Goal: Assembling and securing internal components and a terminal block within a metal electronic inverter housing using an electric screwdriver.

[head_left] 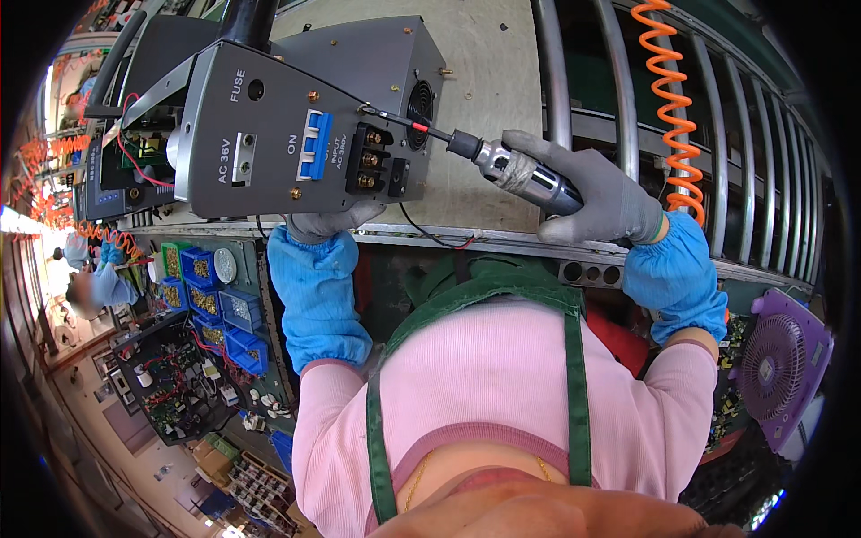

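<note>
Right now your right hand (603,193), in a grey knit glove, has its fingers (538,143) wrapped tight round the silver barrel of a pneumatic screwdriver (520,172), and the tool's long axis runs up and to your left from that grip, its thin black bit (414,125) ending at a small screw (366,109) on the upper edge of the grey metal power-supply box (269,117). So the screw lies straight off the far end of the tool, away from your right fingers and level with them. Your left hand (327,222) is the nearer one to the box: its gloved fingers curl up under the lower edge, pressed against the panel just below the black terminal block (372,161) and the blue switch (316,145). From your right wrist an orange coiled air hose (668,90) climbs away behind the hand. Beneath the box the pale counter (484,72) is bare, with grey metal rails (628,81) beyond your right fingers. Below your left forearm sit blue parts bins (211,296) holding small hardware, and a purple fan (778,363) stands low to the right of your right elbow.
</note>
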A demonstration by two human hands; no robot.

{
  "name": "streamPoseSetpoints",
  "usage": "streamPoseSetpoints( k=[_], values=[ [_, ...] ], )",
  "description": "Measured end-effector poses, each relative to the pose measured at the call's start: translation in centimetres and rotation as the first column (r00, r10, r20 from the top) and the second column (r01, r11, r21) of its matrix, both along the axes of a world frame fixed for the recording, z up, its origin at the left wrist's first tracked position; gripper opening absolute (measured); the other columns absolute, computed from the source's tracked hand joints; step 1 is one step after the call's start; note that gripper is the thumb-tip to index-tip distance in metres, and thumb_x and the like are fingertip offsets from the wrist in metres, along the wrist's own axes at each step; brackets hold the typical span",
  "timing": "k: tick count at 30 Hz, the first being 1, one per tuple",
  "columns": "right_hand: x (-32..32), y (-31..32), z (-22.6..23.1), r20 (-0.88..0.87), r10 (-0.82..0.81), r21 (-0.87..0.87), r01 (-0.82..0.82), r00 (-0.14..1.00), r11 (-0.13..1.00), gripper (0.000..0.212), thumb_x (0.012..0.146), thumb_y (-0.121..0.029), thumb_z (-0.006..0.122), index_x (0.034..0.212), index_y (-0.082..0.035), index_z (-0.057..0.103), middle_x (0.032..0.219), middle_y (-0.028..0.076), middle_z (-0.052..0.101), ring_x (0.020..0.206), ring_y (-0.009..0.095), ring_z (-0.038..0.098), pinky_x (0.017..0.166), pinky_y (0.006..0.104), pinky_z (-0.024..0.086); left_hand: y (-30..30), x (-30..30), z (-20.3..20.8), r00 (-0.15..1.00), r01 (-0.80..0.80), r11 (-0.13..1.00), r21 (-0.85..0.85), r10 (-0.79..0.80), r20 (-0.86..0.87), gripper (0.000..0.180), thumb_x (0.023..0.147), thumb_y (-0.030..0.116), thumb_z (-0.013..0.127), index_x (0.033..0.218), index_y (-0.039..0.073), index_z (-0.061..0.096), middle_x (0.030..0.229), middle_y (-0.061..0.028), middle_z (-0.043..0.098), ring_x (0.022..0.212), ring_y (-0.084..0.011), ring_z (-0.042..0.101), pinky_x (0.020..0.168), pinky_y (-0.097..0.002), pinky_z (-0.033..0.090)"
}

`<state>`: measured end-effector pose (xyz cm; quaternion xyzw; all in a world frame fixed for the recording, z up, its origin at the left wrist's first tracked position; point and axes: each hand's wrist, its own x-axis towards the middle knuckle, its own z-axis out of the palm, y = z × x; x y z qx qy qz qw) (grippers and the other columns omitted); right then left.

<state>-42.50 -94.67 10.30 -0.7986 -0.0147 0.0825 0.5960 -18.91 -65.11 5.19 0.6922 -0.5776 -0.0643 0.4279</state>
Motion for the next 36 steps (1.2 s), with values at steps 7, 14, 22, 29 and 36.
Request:
streamPoseSetpoints(
  k=[7,14,22,29,36],
  values=[
    [-0.3,0.1,-0.4,-0.009,-0.023,-0.003,0.023,1.0,1.0,0.088,0.06,-0.025,0.067,0.141,-0.011,0.037,0.104,0.015,0.063,0.091,0.024,0.063,0.087,0.0307,0.046,-0.6,-0.1,0.0,0.996,0.031,0.997,-0.063,-0.037,-0.086,0.076,0.066,0.027,0.084,0.13,0.007,0.048,0.12,-0.0097,0.059,0.104,-0.0225,0.061,0.089,-0.0354,0.051],
    [-0.4,0.0,0.5,-0.026,-0.008,-0.051,0.007,1.0,0.999,0.087,0.06,-0.025,0.067,0.141,-0.012,0.037,0.104,0.015,0.063,0.091,0.024,0.063,0.086,0.0317,0.046,0.3,0.5,-2.0,0.992,0.022,0.997,-0.072,-0.031,-0.121,0.085,0.065,0.036,0.084,0.133,0.005,0.044,0.127,-0.0125,0.053,0.107,-0.0237,0.06,0.087,-0.0353,0.054],
    [-0.6,-0.1,0.1,0.028,-0.033,-0.101,0.036,0.999,0.994,0.086,0.061,-0.023,0.068,0.141,-0.013,0.037,0.093,0.014,0.063,0.08,0.024,0.063,0.079,0.0308,0.047,1.0,1.2,-3.5,0.9,-0.109,0.994,0.034,0.113,-0.421,0.088,0.065,0.035,0.084,0.136,0.006,0.041,0.127,-0.0128,0.053,0.108,-0.0235,0.06,0.087,-0.0347,0.054],
    [0.1,-1.2,3.8,-0.255,0.029,-0.149,-0.069,0.967,0.986,0.089,0.058,-0.016,0.069,0.139,-0.002,0.036,0.109,0.018,0.061,0.096,0.026,0.062,0.089,0.0336,0.045,0.7,0.4,-2.3,0.973,-0.058,0.997,0.052,0.068,-0.222,0.086,0.066,0.033,0.084,0.137,0.009,0.04,0.129,-0.0124,0.051,0.107,-0.023,0.06,0.086,-0.0321,0.055],
    [3.1,-3.5,9.5,0.014,0.213,-0.422,-0.188,0.977,0.887,0.082,0.062,-0.014,0.065,0.14,-0.017,0.039,0.057,0.013,0.054,0.052,0.022,0.058,0.054,0.0334,0.047,0.2,-0.3,-0.2,0.998,0.0,1.0,-0.003,-0.001,-0.056,0.085,0.066,0.029,0.084,0.136,0.008,0.04,0.128,-0.0119,0.051,0.108,-0.0234,0.059,0.087,-0.0333,0.054]
  ],
)
